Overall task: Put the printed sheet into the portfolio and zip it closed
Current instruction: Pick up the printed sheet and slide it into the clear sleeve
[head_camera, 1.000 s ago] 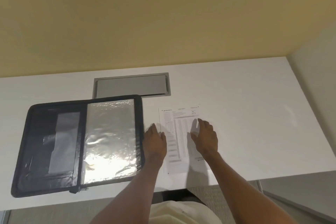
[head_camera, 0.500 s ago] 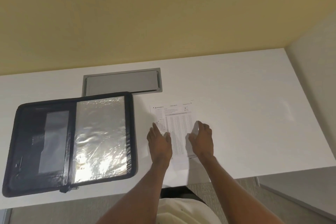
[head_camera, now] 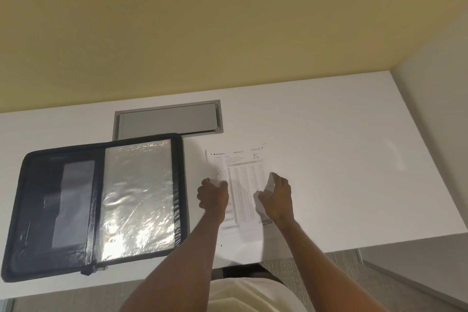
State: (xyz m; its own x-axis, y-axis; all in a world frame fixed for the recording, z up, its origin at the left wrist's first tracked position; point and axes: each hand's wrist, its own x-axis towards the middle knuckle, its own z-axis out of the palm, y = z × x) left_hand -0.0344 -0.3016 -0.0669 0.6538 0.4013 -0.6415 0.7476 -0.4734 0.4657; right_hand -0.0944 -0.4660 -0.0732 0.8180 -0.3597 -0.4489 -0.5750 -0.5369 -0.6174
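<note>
The printed sheet [head_camera: 244, 185], white with a fine table of print, lies on the white desk [head_camera: 342, 172] right of the portfolio. My left hand [head_camera: 212, 196] curls its fingers on the sheet's left edge. My right hand [head_camera: 277, 199] pinches the right edge, which bends up off the desk. The black zip portfolio [head_camera: 38, 197] lies open flat at the left. Its right half carries a shiny clear plastic sleeve [head_camera: 138, 197], its left half dark pockets. The zip pull [head_camera: 87, 272] hangs at the near edge by the spine.
A grey cable hatch [head_camera: 167, 120] is set into the desk behind the portfolio. A yellow wall rises at the back and a pale partition [head_camera: 435, 114] closes the right side. The desk's near edge runs just under my forearms, with carpet below.
Both hands went from lying flat on the sheet to closing on its left and right edges, and the right edge has lifted. The view shifted slightly.
</note>
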